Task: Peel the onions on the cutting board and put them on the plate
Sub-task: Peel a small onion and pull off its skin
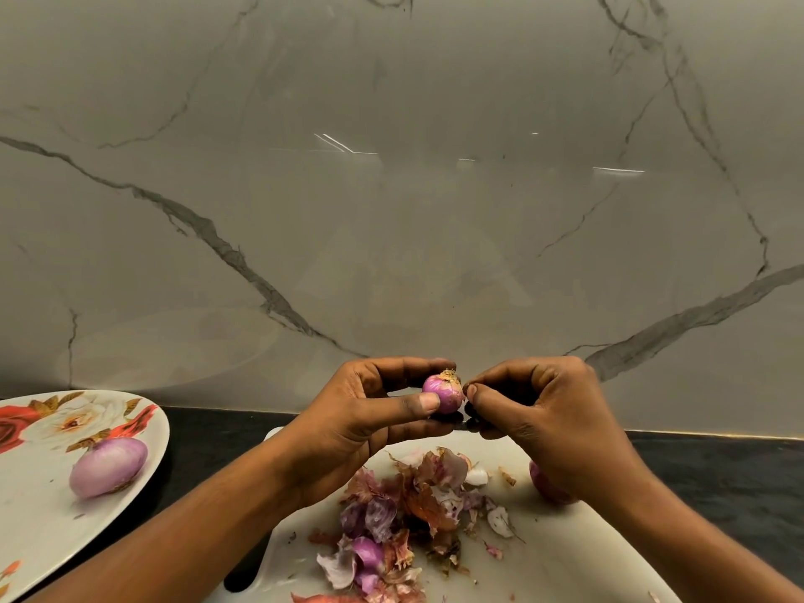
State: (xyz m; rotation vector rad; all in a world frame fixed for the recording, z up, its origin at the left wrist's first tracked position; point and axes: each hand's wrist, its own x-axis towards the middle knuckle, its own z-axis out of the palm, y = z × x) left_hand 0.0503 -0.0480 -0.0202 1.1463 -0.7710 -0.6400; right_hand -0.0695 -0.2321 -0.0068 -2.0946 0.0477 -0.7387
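Marble-patterned wall [391, 167], grey with dark veins, fills the upper view. Below it runs a dark countertop [718, 472]. A white cutting board [565, 559] lies on the counter at centre and right. A floral plate [26, 515] with red and white roses sits to its left, apart from the board.

Both forearms reach in from the bottom edge and the hands meet above the far end of the board. The left hand [356, 424] grips a small onion [443, 391] between its thumb and curled fingers, root tuft upward. The right hand [548, 411] has its thumb and forefinger pinched together against that onion's right side.

A heap of onion skins [400, 515], brown, purple and white, lies on the board under the hands. A peeled onion [108, 467], pale purple, rests on the plate near its right rim. Another onion [544, 485] sits on the board, mostly hidden behind the right wrist.
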